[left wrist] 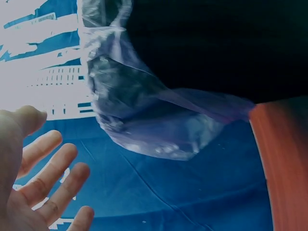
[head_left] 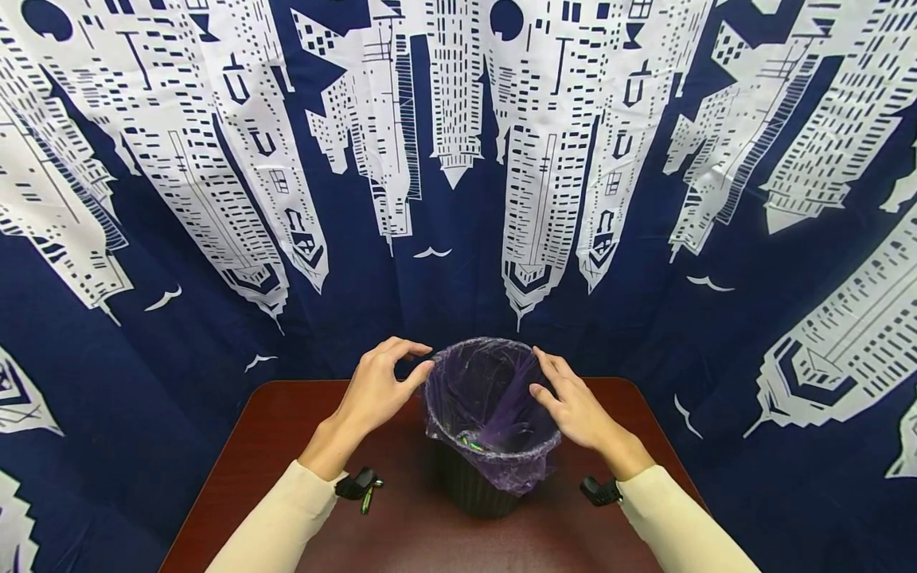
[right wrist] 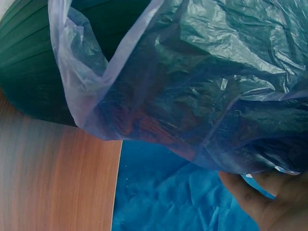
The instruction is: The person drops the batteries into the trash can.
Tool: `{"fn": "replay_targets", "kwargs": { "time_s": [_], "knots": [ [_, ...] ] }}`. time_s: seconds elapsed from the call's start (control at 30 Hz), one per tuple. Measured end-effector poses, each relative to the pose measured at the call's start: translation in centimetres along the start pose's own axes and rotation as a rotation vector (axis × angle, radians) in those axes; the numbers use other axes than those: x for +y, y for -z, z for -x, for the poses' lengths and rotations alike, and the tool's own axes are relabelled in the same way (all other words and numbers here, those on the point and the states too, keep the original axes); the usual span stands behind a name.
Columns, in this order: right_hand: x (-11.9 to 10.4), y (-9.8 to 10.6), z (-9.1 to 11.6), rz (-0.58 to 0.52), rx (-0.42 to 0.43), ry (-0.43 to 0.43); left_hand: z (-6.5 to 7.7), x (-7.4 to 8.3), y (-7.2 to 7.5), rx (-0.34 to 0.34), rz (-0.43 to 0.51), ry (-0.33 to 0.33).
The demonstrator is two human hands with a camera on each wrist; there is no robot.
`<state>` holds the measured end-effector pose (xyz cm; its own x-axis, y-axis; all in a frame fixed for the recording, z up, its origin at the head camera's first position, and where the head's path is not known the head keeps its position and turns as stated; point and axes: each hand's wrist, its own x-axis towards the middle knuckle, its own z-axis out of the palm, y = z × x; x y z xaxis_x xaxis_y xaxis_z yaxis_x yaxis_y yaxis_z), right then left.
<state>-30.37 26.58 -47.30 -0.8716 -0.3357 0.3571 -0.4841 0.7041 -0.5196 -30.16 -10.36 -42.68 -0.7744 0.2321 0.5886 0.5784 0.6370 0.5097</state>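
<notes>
A dark ribbed trash bin (head_left: pixel 476 485) stands upright on the table, lined with a thin purple plastic trash bag (head_left: pixel 501 398) folded over its rim. Left of the rim is my left hand (head_left: pixel 380 382), thumb and fingers spread and relaxed; in the left wrist view those fingers (left wrist: pixel 55 185) are apart from the overhanging bag (left wrist: pixel 144 125). On the right, my right hand (head_left: pixel 576 410) has its fingertips right at the rim, fingers fairly straight. The right wrist view has its fingers (right wrist: pixel 245 192) at the bag's edge (right wrist: pixel 192 120). Small green pieces (head_left: pixel 470 443) show inside the bin.
The reddish-brown table (head_left: pixel 286 430) carries the bin near its middle. A small green-and-gold cylinder, like a battery (head_left: pixel 368 500), lies beside my left wrist. Behind the table hangs a navy cloth (head_left: pixel 401 302) printed with upside-down white buildings.
</notes>
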Motion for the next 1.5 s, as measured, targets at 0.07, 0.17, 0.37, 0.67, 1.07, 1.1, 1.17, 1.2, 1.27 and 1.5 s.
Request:
{"fn": "replay_targets", "kwargs": {
  "time_s": [0.07, 0.17, 0.37, 0.67, 1.07, 1.1, 1.17, 1.2, 1.27, 1.5],
  "knots": [
    [0.0, 0.1, 0.0, -0.002, 0.001, -0.001, 0.4, -0.4, 0.0, 0.002, 0.005, 0.006],
    [0.1, 0.1, 0.0, -0.003, 0.003, 0.000, 1.0, -1.1, -0.1, 0.008, 0.008, 0.013],
    [0.1, 0.0, 0.0, -0.004, -0.003, -0.002, 2.5, -2.6, -0.3, 0.030, 0.023, 0.037],
    [0.1, -0.1, 0.0, -0.009, 0.000, 0.004, 5.0, -5.2, -0.5, 0.043, -0.010, 0.063],
    [0.1, -0.1, 0.0, -0.015, -0.003, 0.005, 8.6, -8.3, -1.0, 0.010, -0.042, 0.123],
    [0.1, -0.1, 0.0, -0.014, -0.003, 0.004, 8.9, -8.5, -1.0, 0.007, -0.044, 0.125],
    [0.1, -0.1, 0.0, -0.013, -0.001, 0.003, 9.4, -8.8, -1.1, -0.001, -0.046, 0.130],
    [0.1, -0.1, 0.0, -0.012, 0.000, 0.003, 9.7, -9.0, -1.1, -0.007, -0.049, 0.136],
    [0.1, -0.1, 0.0, -0.010, 0.002, 0.003, 10.2, -9.4, -1.2, -0.016, -0.056, 0.148],
    [0.2, -0.1, 0.0, -0.010, 0.004, 0.003, 11.7, -11.0, -1.2, -0.051, -0.078, 0.204]
  ]
}}
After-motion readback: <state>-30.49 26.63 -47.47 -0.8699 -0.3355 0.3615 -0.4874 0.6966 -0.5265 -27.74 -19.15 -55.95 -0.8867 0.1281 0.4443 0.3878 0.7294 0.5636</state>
